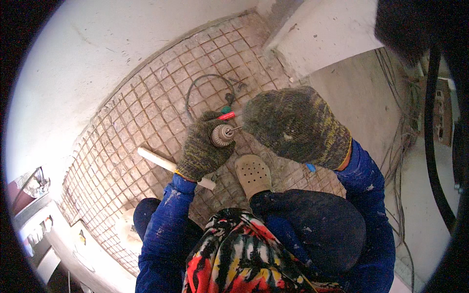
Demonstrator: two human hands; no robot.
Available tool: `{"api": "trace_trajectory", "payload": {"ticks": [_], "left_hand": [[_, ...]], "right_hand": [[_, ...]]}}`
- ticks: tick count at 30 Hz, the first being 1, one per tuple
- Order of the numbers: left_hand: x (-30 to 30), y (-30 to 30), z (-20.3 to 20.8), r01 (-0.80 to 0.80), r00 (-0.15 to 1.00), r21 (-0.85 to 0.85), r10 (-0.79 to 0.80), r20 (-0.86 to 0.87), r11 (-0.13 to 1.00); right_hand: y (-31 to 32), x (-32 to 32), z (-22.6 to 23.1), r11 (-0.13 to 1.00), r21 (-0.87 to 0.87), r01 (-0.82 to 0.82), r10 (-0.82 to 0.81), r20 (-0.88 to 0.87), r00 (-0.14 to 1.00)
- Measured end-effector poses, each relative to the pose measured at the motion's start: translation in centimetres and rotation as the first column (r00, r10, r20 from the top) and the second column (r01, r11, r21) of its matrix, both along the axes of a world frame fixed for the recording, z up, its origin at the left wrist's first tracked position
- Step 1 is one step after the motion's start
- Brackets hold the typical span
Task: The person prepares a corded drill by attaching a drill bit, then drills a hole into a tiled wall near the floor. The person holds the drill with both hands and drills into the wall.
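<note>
Both my hands wear dark green and yellow knit work gloves. My left hand point(204, 146) is closed around a round, ribbed, greyish drill chuck point(223, 135). Out of the chuck's middle, a thin metal rod point(237, 128) runs across to my right hand point(293, 127). That hand is a closed fist, its fingertips mostly hidden. A red piece point(226, 116) shows just above the chuck, by my left fingers. Beyond it are a green part point(226, 110) and a looped dark cable point(195, 82). The rest of the tool is hidden by my left glove.
Rusty steel mesh point(146, 93) covers the floor. A whitish pipe point(156, 159) lies under my left wrist. My beige clog point(253, 173) stands on the mesh. Loose cables point(398, 190) run along the right. A pale wall point(97, 53) curves along the far left.
</note>
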State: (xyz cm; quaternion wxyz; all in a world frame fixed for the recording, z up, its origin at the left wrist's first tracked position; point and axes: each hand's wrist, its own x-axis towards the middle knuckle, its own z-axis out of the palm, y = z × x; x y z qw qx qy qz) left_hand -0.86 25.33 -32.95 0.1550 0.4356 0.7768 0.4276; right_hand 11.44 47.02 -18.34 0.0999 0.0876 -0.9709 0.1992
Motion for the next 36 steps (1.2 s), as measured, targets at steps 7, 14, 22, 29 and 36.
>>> {"api": "trace_trajectory", "payload": {"ticks": [7,14,22,29,36], "left_hand": [[-0.2,0.5,0.8,0.135,0.991,0.031,-0.134,-0.021,0.99],[-0.6,-0.2,2.0,0.028,0.995,0.013,-0.029,0.095,1.0],[-0.4,0.2,0.9,0.039,0.983,0.083,-0.054,0.176,0.996],[-0.7,0.1,2.1,0.064,0.976,0.001,-0.063,0.209,0.998],[-0.7,-0.2,1.7,0.007,0.991,0.009,-0.009,0.136,1.0]], "right_hand": [[-2.0,-2.4,0.9,0.967,0.158,-0.198,0.197,0.022,0.98],[-0.5,-2.4,1.5,0.936,-0.351,-0.035,0.064,0.071,0.995],[-0.9,-2.1,-1.3,0.995,-0.034,-0.095,0.09,-0.13,0.988],[-1.3,-3.7,-2.4,0.973,-0.224,-0.061,0.095,0.145,0.985],[-2.1,-3.3,-3.2,0.873,-0.481,0.074,-0.047,0.068,0.997]]}}
